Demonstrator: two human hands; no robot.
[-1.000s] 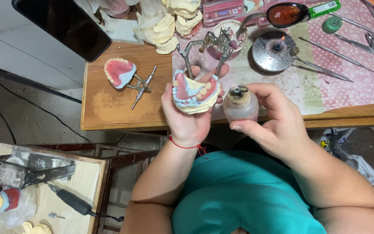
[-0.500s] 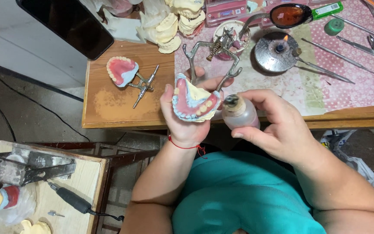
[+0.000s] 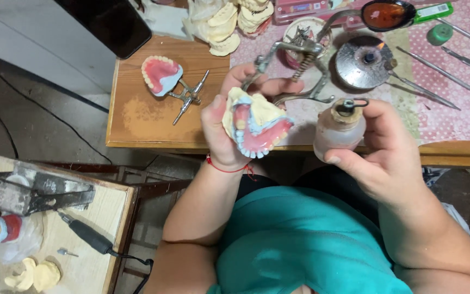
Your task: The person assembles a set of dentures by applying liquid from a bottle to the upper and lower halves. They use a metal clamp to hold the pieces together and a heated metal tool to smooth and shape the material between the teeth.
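Observation:
My left hand [image 3: 225, 128] grips a pale plaster cast carrying a pink wax denture with a row of white teeth [image 3: 255, 128], held upright in front of the wooden table's edge. A metal articulator frame [image 3: 295, 68] rises just behind my left fingers. My right hand [image 3: 384, 152] holds a small frosted glass bottle [image 3: 339, 129] with a cork and metal wire top, a little to the right of the denture and apart from it.
On the wooden table [image 3: 148, 117] lies another pink denture on a metal bracket [image 3: 164, 76], plaster casts [image 3: 224, 24], a round metal burner [image 3: 363, 65], thin metal tools [image 3: 436, 65]. A low side bench [image 3: 82, 218] at lower left holds a handpiece and plaster pieces.
My left hand turned the cast so the denture's teeth now face down and toward me. My right hand drew the bottle away to the right, opening a gap between them.

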